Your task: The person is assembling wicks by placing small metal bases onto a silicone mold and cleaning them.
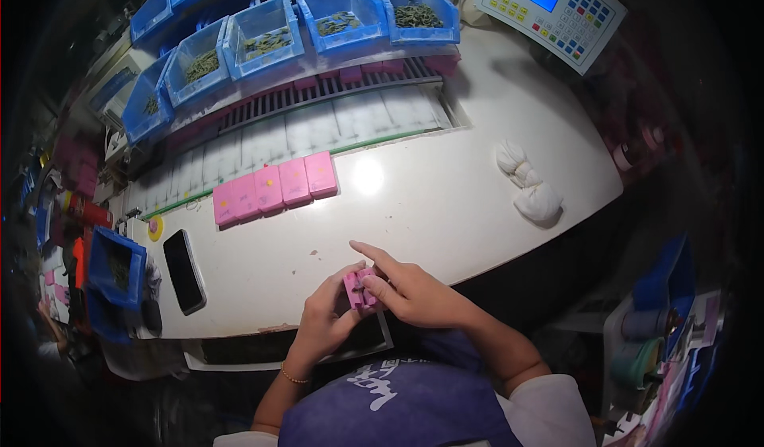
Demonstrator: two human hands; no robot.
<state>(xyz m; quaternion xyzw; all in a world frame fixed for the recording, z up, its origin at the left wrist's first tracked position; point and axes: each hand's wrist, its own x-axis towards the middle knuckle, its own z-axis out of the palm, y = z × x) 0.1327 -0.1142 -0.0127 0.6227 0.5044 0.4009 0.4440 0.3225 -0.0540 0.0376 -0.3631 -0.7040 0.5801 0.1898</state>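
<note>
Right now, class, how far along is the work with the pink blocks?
Looks done: five pink blocks lie in a row on the white table. In hand: the left hand and right hand hold one small pink block together. Left: blue bins behind still hold small dark parts.

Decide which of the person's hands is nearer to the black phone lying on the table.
Left. The left hand lies just right of the black phone; the right hand is farther right, beyond the small pink block both hold.
</note>
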